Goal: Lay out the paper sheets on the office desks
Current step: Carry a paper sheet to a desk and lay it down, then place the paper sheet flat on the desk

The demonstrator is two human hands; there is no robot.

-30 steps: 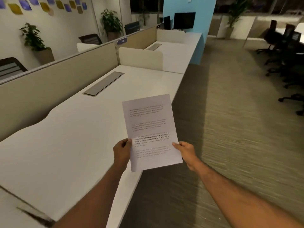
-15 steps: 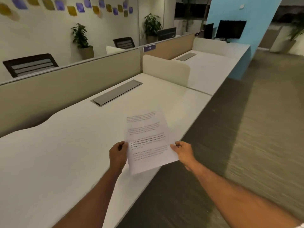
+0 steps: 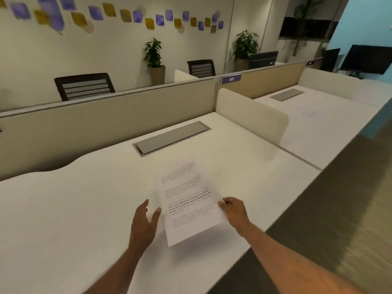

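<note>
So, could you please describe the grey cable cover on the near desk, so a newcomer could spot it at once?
Start at the near desk, where the right hand holds a printed sheet. Look past the sheet toward the beige partition. The cable cover is the long grey strip set flush in the white top, the only dark shape on that desk.

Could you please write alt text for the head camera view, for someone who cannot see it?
A person's right hand holds a printed paper sheet low over a white office desk, while the open left hand hovers beside it. Beige partitions and chairs stand behind.
</note>
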